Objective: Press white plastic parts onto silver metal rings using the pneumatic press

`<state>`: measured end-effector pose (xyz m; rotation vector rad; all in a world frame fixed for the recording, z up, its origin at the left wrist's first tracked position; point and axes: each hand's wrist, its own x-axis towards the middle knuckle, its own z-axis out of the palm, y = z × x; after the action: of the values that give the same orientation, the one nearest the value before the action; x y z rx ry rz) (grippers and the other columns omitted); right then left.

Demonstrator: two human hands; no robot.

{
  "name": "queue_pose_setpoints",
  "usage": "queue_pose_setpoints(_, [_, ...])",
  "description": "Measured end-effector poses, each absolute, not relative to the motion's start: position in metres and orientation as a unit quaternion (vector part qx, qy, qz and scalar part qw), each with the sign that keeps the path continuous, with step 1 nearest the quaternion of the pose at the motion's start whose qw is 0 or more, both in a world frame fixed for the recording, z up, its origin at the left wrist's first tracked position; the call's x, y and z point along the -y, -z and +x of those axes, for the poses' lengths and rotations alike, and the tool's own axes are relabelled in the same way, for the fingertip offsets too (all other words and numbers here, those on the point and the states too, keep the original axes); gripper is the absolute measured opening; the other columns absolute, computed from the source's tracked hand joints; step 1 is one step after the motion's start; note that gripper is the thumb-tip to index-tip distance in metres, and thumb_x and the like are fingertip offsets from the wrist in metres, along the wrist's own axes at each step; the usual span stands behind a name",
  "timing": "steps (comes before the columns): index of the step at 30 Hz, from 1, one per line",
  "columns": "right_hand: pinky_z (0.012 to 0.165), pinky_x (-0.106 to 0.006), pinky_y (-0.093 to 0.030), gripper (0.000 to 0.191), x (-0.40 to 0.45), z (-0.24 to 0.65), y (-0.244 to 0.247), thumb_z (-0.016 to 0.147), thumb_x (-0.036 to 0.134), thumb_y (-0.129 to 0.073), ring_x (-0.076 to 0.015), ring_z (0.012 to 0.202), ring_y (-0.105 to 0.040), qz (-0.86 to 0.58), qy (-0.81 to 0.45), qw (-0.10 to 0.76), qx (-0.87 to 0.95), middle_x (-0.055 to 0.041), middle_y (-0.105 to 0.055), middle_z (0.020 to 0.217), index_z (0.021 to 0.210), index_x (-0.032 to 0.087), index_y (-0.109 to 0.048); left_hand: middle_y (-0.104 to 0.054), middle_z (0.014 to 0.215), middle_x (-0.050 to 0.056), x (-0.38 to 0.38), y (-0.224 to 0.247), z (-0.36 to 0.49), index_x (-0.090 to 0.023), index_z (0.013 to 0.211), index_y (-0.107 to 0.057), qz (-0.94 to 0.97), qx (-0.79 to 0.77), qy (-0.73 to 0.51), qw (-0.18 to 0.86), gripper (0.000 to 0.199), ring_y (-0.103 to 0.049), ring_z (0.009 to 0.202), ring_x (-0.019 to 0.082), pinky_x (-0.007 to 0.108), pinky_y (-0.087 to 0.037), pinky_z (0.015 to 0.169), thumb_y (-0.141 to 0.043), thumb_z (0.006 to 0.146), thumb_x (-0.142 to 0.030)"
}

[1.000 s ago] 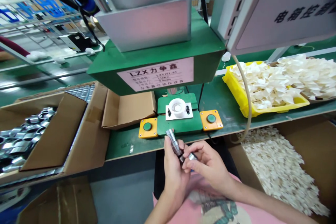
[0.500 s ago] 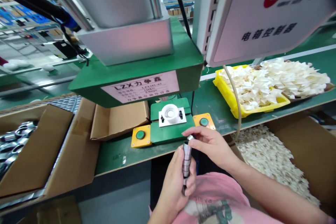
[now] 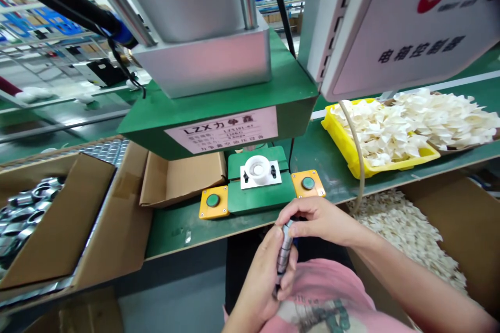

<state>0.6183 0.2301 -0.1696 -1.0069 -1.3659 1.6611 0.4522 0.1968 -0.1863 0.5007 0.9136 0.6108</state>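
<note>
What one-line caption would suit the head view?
Left hand holds stacked metal parts, right hand at the top, before a green press.

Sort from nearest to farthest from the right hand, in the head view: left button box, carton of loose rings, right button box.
1. Right button box, just beyond the right hand.
2. Left button box, centre-left.
3. Carton of loose rings, far left.

I've got the press [image 3: 203, 70] on the bench [image 3: 172, 229], one button box [image 3: 207, 212] left of its base [image 3: 261, 200], another box [image 3: 317, 191] right. Next left is a small carton [image 3: 187, 179], then a bigger carton [image 3: 127, 213] with rings [image 3: 37, 203] in it. Right on my feed, scraps [image 3: 390, 138] fill a tray [image 3: 344, 148]; more scraps [image 3: 406, 242] in a lower carton [image 3: 441, 205]. A ring stack [image 3: 284, 254] sits in the left hand [image 3: 267, 265].
</note>
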Motion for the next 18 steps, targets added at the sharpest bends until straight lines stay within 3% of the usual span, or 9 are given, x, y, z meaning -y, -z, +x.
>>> queue_pose_setpoints(7, [0.074,-0.026,-0.047,0.019,-0.229,0.609,0.171,0.074,0.031,-0.070,-0.0132,0.079,-0.058,-0.394,-0.634,0.391,0.538,-0.0002,-0.064,0.085,0.088,0.020,-0.066,-0.051,0.055,-0.004,-0.195,0.188,0.449,-0.017,0.095,-0.050,0.207,-0.411,-0.289,0.840,0.035,-0.025,0.028,0.004,0.019,-0.011,0.027,-0.047,0.085,-0.051])
queue_pose_setpoints(10, [0.076,-0.027,-0.047,0.021,-0.227,0.606,0.170,0.074,0.029,-0.069,-0.0139,0.082,-0.058,-0.407,-0.618,0.385,0.552,-0.0007,-0.064,0.089,0.093,0.021,-0.066,-0.052,0.055,-0.003,-0.196,0.191,0.448,-0.018,0.089,-0.049,0.211,-0.394,-0.307,0.840,0.031,-0.027,0.029,0.004,0.018,-0.012,0.027,-0.046,0.087,-0.049])
queue_pose_setpoints(14, [0.086,-0.032,-0.046,0.044,-0.223,0.600,0.167,0.072,0.023,-0.070,-0.0167,0.095,-0.057,-0.431,-0.587,0.390,0.564,-0.0032,-0.062,0.110,0.115,0.026,-0.059,-0.049,0.053,-0.005,-0.198,0.196,0.448,-0.020,0.081,-0.048,0.205,-0.375,-0.322,0.845,0.025,-0.027,0.029,0.004,0.017,-0.015,0.028,-0.048,0.087,-0.044])
queue_pose_setpoints(18, [0.090,-0.034,-0.046,0.067,-0.217,0.598,0.165,0.070,0.018,-0.070,-0.0186,0.107,-0.052,-0.455,-0.531,0.417,0.581,-0.0053,-0.049,0.128,0.131,0.032,-0.044,-0.048,0.052,-0.005,-0.200,0.200,0.445,-0.019,0.086,-0.051,0.193,-0.349,-0.345,0.850,0.026,-0.029,0.029,0.004,0.016,-0.016,0.028,-0.047,0.087,-0.045])
